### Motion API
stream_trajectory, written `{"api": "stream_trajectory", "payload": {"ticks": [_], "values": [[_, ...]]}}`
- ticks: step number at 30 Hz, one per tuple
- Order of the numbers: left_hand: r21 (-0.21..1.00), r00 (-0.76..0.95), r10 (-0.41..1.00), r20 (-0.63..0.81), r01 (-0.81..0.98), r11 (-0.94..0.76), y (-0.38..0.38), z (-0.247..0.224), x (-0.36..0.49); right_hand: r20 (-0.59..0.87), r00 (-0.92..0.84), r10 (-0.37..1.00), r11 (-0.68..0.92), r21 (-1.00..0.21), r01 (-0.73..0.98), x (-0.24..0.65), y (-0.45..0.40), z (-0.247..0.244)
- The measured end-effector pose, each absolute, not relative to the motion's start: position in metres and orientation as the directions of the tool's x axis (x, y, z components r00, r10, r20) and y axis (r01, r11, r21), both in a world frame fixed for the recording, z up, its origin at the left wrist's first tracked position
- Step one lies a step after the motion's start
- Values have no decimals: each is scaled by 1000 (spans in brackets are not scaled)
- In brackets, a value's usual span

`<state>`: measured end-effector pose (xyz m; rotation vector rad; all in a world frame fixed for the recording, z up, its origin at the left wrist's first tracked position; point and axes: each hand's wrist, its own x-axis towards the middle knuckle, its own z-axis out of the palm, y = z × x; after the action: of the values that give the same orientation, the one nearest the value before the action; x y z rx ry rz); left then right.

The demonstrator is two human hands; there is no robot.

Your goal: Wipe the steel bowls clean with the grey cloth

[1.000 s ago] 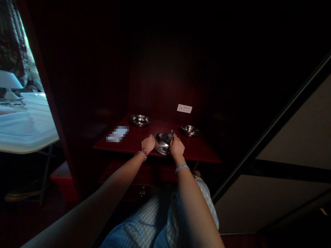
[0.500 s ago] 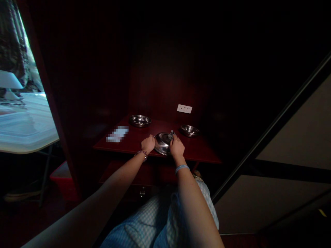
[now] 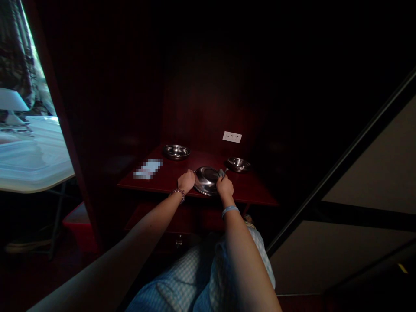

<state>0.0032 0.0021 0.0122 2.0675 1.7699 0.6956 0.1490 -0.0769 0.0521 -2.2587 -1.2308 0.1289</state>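
Note:
A shiny stainless steel bowl (image 3: pixel 205 182) lies bottom up and slightly tilted at the front edge of the dark red shelf (image 3: pixel 182 167). My left hand (image 3: pixel 186 181), with a beaded bracelet at the wrist, is closed on the bowl's left rim. At the bowl's right side, my right hand (image 3: pixel 225 186) is closed round a small crumpled grey cloth (image 3: pixel 221 173), whose folds stick out above the fingers. Two more steel bowls stand upright farther back: one bowl (image 3: pixel 176 152) at the left, the other bowl (image 3: pixel 238 164) at the right.
A blurred pale item (image 3: pixel 148 169) lies on the shelf's left side. A white socket plate (image 3: pixel 232 137) is on the back wall. To the left are a light table (image 3: pixel 35 167) and a red bin (image 3: pixel 82 227). Below the shelf is a drawer handle (image 3: pixel 178 241).
My right hand has shifted slightly right with the cloth, from over the bowl's base to its right edge. My left hand and the other bowls stay where they were.

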Motion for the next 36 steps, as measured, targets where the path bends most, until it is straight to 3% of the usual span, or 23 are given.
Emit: {"api": "stream_trajectory", "payload": {"ticks": [8,16,22,27,36], "values": [[598,70,989,131,790,-135,3,14,2,193,560,806,-402,-516,756,150,-75,53],[656,69,990,125,742,-134,5,13,1,328,471,819,-285,-480,830,148,-73,50],[678,69,989,132,721,-141,5,14,-1,458,319,830,-143,-378,915,147,-66,42],[668,68,990,124,732,-134,5,14,0,514,7,858,126,-224,966,139,-66,42],[674,113,984,135,718,-175,8,10,-2,513,-211,832,342,-174,923,128,-73,47]]}}
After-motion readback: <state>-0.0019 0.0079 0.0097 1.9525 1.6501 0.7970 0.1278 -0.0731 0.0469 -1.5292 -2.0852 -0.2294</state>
